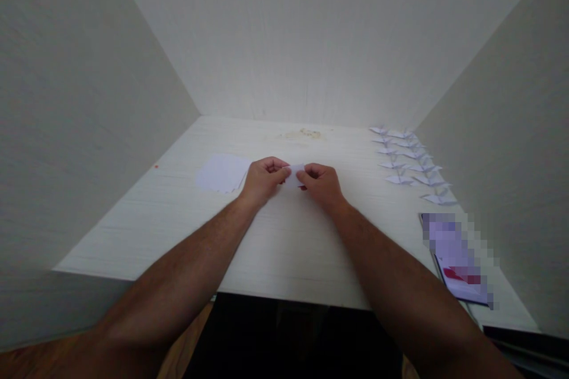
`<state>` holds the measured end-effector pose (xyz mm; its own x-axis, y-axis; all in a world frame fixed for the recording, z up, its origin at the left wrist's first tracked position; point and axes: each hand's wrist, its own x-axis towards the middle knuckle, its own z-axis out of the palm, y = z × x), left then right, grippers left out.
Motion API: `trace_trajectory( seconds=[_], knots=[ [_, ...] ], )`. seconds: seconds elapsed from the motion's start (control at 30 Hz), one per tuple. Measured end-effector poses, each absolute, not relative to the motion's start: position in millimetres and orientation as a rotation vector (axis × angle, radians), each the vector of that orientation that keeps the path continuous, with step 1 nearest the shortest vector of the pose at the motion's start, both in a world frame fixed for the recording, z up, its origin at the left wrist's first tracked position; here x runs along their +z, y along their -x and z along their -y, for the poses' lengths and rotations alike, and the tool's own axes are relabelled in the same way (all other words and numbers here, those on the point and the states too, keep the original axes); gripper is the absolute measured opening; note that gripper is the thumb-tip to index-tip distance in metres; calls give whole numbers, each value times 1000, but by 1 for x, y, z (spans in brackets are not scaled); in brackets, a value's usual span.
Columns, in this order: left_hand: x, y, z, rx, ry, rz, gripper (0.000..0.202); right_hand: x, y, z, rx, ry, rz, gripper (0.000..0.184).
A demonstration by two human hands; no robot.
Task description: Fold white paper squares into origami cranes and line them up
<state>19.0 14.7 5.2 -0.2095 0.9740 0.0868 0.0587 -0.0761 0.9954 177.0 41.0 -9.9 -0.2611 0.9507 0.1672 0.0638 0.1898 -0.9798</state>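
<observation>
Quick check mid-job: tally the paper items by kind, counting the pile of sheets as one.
Small white paper piece, held between the left hand and right hand: 1
Pile of flat white paper sheets: 1
White folded-paper birds, grouped at right: about 11, some overlapping
Total: about 13

We see dim, soft light, deep blackness at six o'clock, and pixelation over a flat purple rectangular device (pixel 448 243) at four o'clock.
</observation>
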Motion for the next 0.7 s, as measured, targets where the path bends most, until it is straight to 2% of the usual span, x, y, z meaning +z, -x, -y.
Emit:
trace_trajectory(
  seconds=[0.2,0.37,0.7],
  knots=[
    [6,-20,-14,1395,-1164,-1290,15,-2,-179,-37,1252,984,1521,12],
    [4,-20,-14,1416,-1111,-1211,15,-3,-179,-35,1236,942,1524,18],
    [7,-24,-14,1483,-1043,-1280,11,-4,-180,-34,1107,910,1592,14]
  ],
)
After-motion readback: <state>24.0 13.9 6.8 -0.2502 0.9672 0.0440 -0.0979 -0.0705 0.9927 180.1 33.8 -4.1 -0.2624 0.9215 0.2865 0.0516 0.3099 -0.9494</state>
